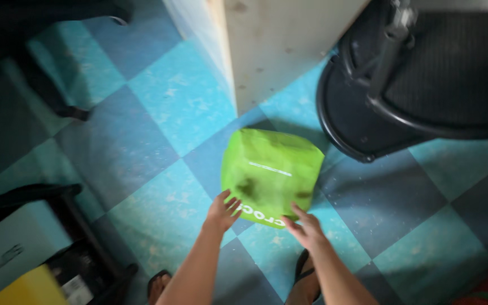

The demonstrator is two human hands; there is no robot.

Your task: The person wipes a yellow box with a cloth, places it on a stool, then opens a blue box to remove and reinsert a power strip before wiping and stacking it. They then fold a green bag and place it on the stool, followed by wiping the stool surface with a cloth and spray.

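The floor (pixel 159 107) was laid in large vinyl tiles, light turquoise and dusky blue set diamond-wise, scuffed and speckled with grit. A pale wooden panel (pixel 272 45) of some furniture came down at the top, and just right of it stood a black office chair (pixel 419 79) with a mesh seat. Dark furniture legs (pixel 57 101) cast shadow at the left, with a yellow box (pixel 29 288) low in the corner.

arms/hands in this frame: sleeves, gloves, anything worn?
Both forearms are bare up to the frame edge: no sleeves, no gloves. The left hand and right hand show no rings, watch or bands that can be made out; the picture is blurred, so small items could be missed.
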